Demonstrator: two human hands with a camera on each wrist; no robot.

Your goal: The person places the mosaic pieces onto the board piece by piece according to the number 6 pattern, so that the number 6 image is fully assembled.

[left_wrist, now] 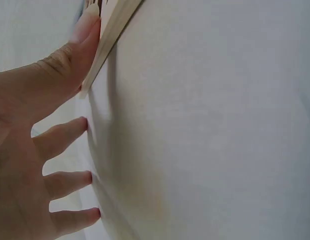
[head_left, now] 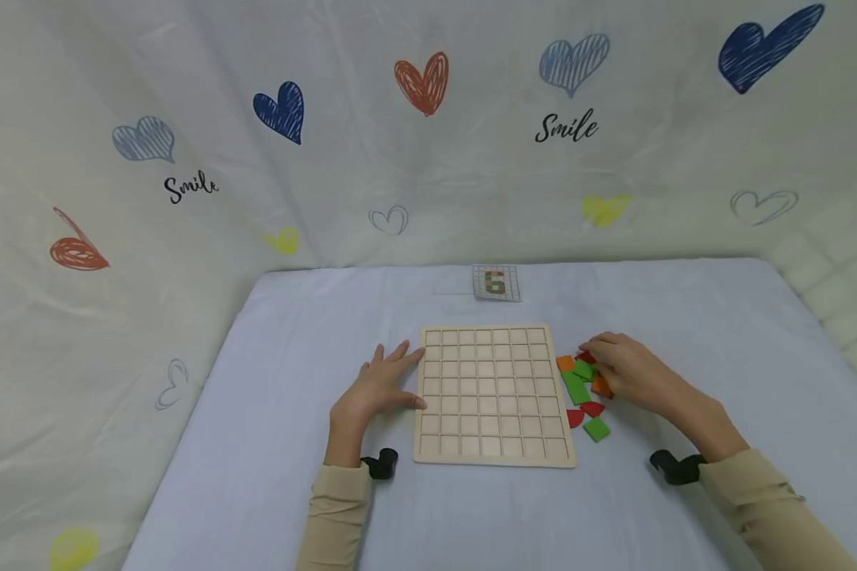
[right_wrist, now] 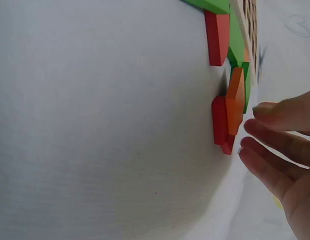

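A light wooden grid board (head_left: 490, 386) lies flat on the white-covered table. My left hand (head_left: 377, 386) is spread at its left edge; in the left wrist view the thumb (left_wrist: 70, 60) lies against the board's side. Beside the right edge is a loose cluster of flat pieces: a green rectangle (head_left: 575, 388), an orange piece (head_left: 566, 363), red pieces (head_left: 575, 417) and a green square (head_left: 597, 429). Over the far end of this cluster hovers my right hand (head_left: 636, 374), fingers bent loosely. The right wrist view shows its fingertips near an orange block (right_wrist: 235, 100), nothing between them.
Behind the board lies a small gridded card (head_left: 512, 284) with a green and orange figure like a 6. A white cloth printed with hearts and "Smile" (head_left: 567, 125) hangs behind the table. Black wrist cameras (head_left: 678, 468) stick out by the cuffs.
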